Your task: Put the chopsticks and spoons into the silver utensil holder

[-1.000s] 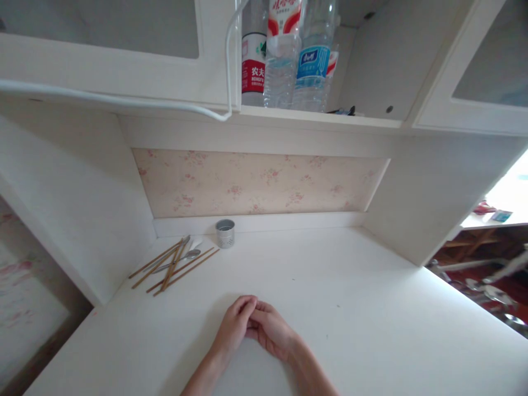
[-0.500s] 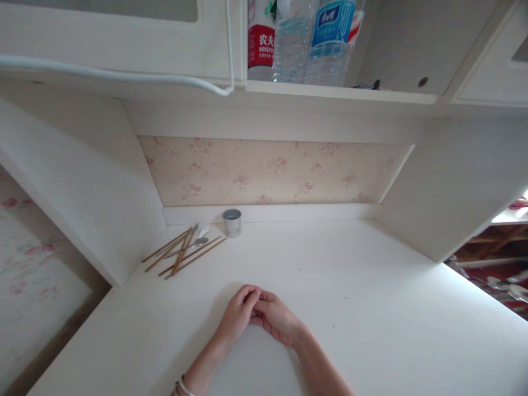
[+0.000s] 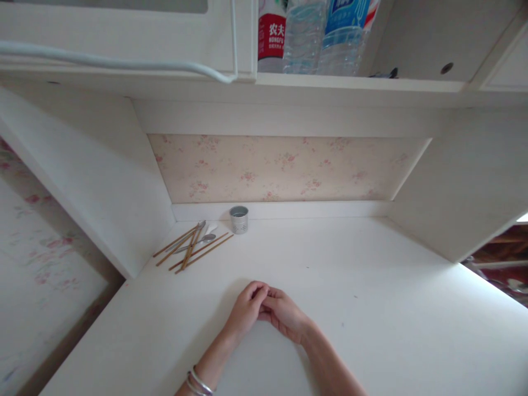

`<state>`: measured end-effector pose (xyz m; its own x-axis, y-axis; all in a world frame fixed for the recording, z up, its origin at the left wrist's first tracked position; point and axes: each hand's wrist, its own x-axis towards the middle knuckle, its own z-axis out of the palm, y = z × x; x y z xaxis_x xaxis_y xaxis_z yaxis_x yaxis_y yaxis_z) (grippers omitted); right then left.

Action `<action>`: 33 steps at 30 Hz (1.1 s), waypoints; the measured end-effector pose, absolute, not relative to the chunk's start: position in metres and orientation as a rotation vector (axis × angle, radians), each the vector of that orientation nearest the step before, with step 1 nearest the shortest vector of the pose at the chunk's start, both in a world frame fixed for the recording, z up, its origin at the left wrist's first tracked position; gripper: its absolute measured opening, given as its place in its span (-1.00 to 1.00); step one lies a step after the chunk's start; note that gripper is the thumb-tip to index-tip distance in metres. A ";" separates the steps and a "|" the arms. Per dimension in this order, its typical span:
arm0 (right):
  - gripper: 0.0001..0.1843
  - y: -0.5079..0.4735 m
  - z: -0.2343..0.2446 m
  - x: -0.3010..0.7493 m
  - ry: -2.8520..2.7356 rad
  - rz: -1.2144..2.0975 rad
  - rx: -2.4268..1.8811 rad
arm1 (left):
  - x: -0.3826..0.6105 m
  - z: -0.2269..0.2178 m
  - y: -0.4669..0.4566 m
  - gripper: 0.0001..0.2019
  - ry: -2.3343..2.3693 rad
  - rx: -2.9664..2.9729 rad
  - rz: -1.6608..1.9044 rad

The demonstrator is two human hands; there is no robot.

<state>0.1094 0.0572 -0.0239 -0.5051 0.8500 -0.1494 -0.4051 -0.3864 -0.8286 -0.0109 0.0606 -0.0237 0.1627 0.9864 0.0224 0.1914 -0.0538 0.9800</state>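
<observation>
My left hand (image 3: 246,309) and my right hand (image 3: 286,314) rest together on the white tabletop, clasped with curled fingers touching. No object shows between them, though the inner fingers are partly hidden. Silvery bangles circle my left wrist. Farther back on the left lies a loose pile of several brown chopsticks (image 3: 210,254), crossing one another. Among them are a metal spoon (image 3: 209,238) and a white spoon-like piece (image 3: 212,227), partly covered. Just right of the pile, a small grey perforated utensil cup (image 3: 238,221) stands upright near the back wall.
The white table (image 3: 371,341) is bounded by side panels left and right. Overhead, an open shelf (image 3: 355,82) holds plastic bottles (image 3: 305,41), and a white cable (image 3: 124,61) runs along the cabinet front. Beyond the right edge, a lower area holds blurred items.
My view has shifted slightly, so the whole scene sits a little farther right in the picture. My hands stay clasped; the chopsticks, spoons and cup have not moved on the table.
</observation>
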 end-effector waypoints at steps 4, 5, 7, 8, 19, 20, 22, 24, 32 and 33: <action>-0.73 0.057 -0.023 0.109 -0.959 1.972 -0.735 | -0.011 -0.025 0.061 -0.72 1.212 1.461 1.012; -0.73 0.057 -0.023 0.109 -0.957 1.975 -0.739 | -0.011 -0.025 0.061 -0.72 1.213 1.461 1.009; -0.72 0.057 -0.023 0.109 -0.960 1.976 -0.748 | -0.011 -0.025 0.062 -0.72 1.218 1.457 1.001; -0.71 0.057 -0.024 0.109 -0.964 1.975 -0.751 | -0.011 -0.025 0.062 -0.72 1.219 1.455 1.000; -0.68 0.057 -0.023 0.109 -0.981 1.969 -0.759 | -0.012 -0.023 0.061 -0.71 1.218 1.470 1.003; -0.67 0.057 -0.023 0.109 -0.979 1.965 -0.766 | -0.012 -0.023 0.061 -0.71 1.221 1.475 1.006; -0.67 0.057 -0.022 0.108 -0.979 1.962 -0.772 | -0.012 -0.023 0.061 -0.71 1.225 1.477 1.008; -0.67 0.057 -0.022 0.108 -0.985 1.963 -0.771 | -0.012 -0.023 0.061 -0.71 1.224 1.472 1.009; -0.70 0.056 -0.022 0.109 -0.985 1.969 -0.729 | -0.012 -0.023 0.061 -0.73 1.201 1.459 1.009; -0.71 0.056 -0.022 0.109 -0.986 1.971 -0.725 | -0.012 -0.024 0.061 -0.73 1.202 1.463 1.007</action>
<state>0.1088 0.0561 -0.0224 -0.5172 0.8451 -0.1351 -0.3985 -0.3775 -0.8359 -0.0117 0.0610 -0.0241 0.1752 0.9842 0.0237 0.1956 -0.0584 0.9789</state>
